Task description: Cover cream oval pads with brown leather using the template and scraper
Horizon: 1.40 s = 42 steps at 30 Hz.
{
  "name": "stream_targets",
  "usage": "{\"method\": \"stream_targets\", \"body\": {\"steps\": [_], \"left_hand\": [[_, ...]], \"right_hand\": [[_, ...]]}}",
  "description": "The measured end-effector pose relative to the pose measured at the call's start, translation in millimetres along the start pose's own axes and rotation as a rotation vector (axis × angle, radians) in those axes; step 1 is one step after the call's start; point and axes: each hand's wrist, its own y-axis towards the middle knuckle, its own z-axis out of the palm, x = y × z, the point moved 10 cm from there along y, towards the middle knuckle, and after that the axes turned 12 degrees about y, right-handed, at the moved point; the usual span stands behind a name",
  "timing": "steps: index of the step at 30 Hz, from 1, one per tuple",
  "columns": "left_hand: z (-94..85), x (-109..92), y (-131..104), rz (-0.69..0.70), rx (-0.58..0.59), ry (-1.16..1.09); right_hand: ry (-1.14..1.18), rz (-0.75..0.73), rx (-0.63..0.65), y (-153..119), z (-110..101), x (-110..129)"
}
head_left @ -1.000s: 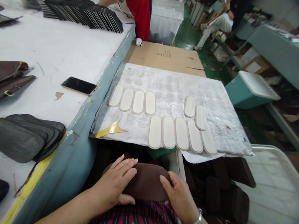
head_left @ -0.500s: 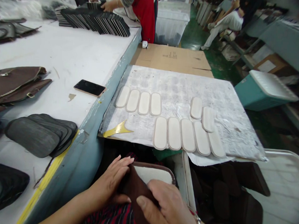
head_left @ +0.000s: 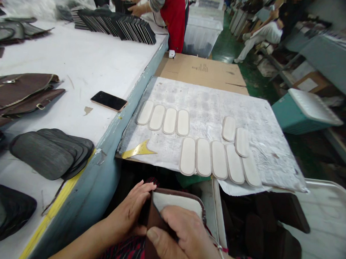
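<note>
A dark brown leather piece with a whitish inner face and a rounded, brown-edged end, perhaps a pouch or bag part (head_left: 180, 200), rests at my lap. My left hand (head_left: 133, 209) grips its left edge, fingers along the top and thumb lower down. With thumb and bent fingers, my right hand (head_left: 184, 237) pinches the brown flap (head_left: 155, 222) folded up in the middle. Part of the piece is hidden under my right hand. Just beyond, on the board (head_left: 204, 96), lie several cream oval pads (head_left: 187, 156) with brown rims and a yellow perforated piece (head_left: 139, 150).
To the left, a white-topped table (head_left: 71, 60) carries a phone (head_left: 109, 101), dark oval pieces (head_left: 42, 154) and brown bags (head_left: 19, 92). Dark parts fill a bin (head_left: 266, 225) at the right. A co-worker in a red apron (head_left: 174, 16) handles stacked black pieces (head_left: 115, 24). Farther back, another person sits.
My right hand has shifted slightly left with the flap, and more of the whitish inner face shows. My left hand keeps its hold. The whole view has moved slightly.
</note>
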Motion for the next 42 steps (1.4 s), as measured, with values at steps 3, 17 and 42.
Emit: {"method": "stream_targets", "body": {"steps": [3, 17, 42], "left_hand": [[-1.4, -3, -1, 0.039, -0.023, -0.056], [-2.8, -2, 14, -0.044, 0.155, 0.034], [30.0, -68, 63, 0.205, 0.231, 0.136]], "right_hand": [[0.052, 0.248, -0.12, -26, -25, -46], [0.203, 0.714, -0.364, -98, -50, -173], [0.171, 0.688, -0.352, -113, -70, -174]]}}
